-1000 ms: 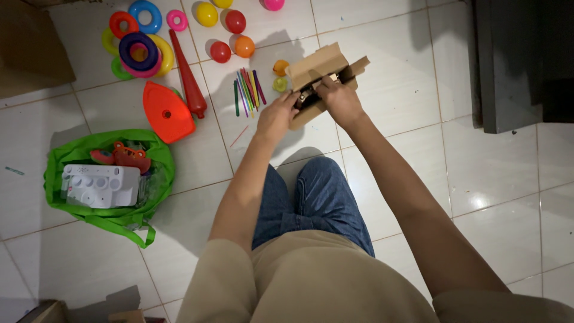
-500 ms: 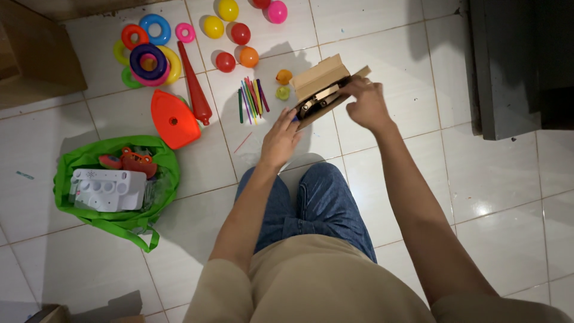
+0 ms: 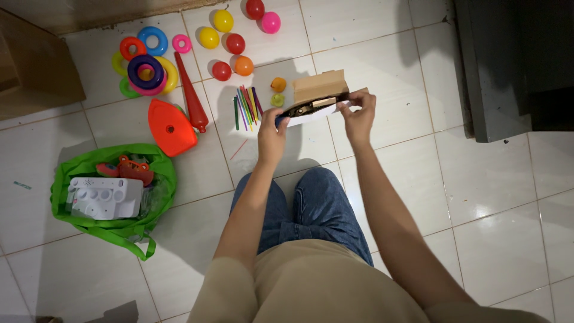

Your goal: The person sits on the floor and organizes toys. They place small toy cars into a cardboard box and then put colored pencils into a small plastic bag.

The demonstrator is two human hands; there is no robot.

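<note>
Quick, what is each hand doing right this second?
Left hand: closed on the near left end of the cardboard box.
Right hand: fingers pinching the right end of the same box, by its open flap.

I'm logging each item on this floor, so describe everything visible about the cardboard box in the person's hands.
The cardboard box is small, brown and plain, with a pale underside facing the camera. Its top flap stands open and tilted back, showing dark contents too small to identify. The left hand grips its left end and the right hand pinches its right end. It is held over the white floor tiles, just right of the coloured sticks.
</note>
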